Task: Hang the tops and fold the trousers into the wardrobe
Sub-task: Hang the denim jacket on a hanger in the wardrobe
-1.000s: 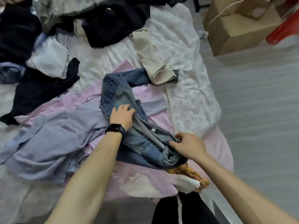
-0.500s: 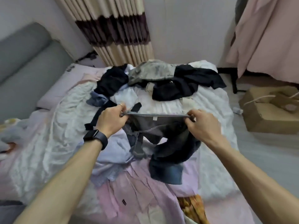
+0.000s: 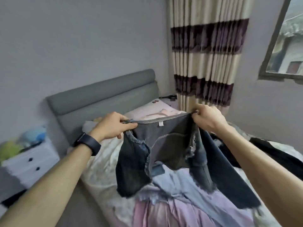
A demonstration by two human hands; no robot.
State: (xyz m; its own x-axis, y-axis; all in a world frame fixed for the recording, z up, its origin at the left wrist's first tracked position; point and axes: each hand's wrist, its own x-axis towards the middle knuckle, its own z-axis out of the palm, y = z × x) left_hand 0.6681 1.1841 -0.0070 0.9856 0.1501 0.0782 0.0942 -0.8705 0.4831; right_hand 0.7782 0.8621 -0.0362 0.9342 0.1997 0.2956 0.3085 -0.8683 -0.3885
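Note:
A pair of dark blue jeans (image 3: 164,154) with frayed edges hangs in the air above the bed, waistband stretched flat between my hands, a small white label at its middle. My left hand (image 3: 113,126), with a dark watch on the wrist, pinches the waistband's left end. My right hand (image 3: 208,119) pinches the right end. The legs drape down onto a light blue shirt (image 3: 178,182) and a pink striped shirt (image 3: 164,212) lying on the bed. Dark clothes (image 3: 268,153) lie at the right behind my right arm. No wardrobe is in view.
The bed (image 3: 101,166) has a white sheet and a grey padded headboard (image 3: 98,95). A white drawer unit (image 3: 31,163) with soft toys stands at the left. A striped curtain (image 3: 206,63) and a window (image 3: 287,38) are behind.
The jeans went from crumpled on the bed to lifted and spread by the waistband. Both hands rose with them, and the view swung up and left toward the headboard.

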